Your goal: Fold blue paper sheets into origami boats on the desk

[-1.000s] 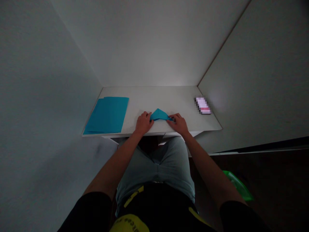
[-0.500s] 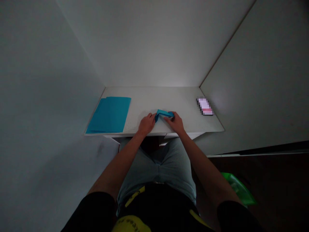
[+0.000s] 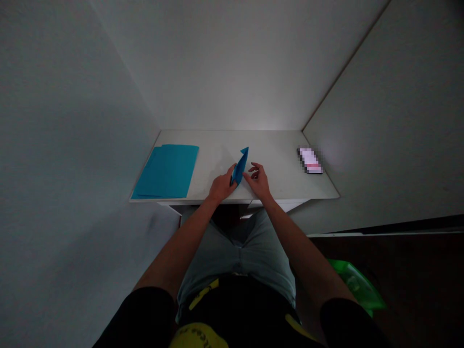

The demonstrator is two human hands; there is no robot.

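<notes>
A folded piece of blue paper (image 3: 240, 166) stands tilted above the middle of the white desk, its pointed, bent tip facing away from me. My left hand (image 3: 223, 186) grips its lower left side between thumb and fingers. Just to the right of the paper is my right hand (image 3: 258, 181), with its fingers apart and curved. The right thumb tip is close to the paper's lower edge; whether it touches I cannot tell.
Several blue paper sheets (image 3: 166, 169) lie stacked on the desk's left side. A phone (image 3: 310, 160) with a lit, blurred screen lies at the right end of the white desk (image 3: 282, 145). Walls enclose the desk. A green bag (image 3: 358, 285) is on the floor at lower right.
The folded paper has swung from lying sideways between both hands to pointing up and away. My right hand has let go of its right end and spread its fingers; my left still holds on.
</notes>
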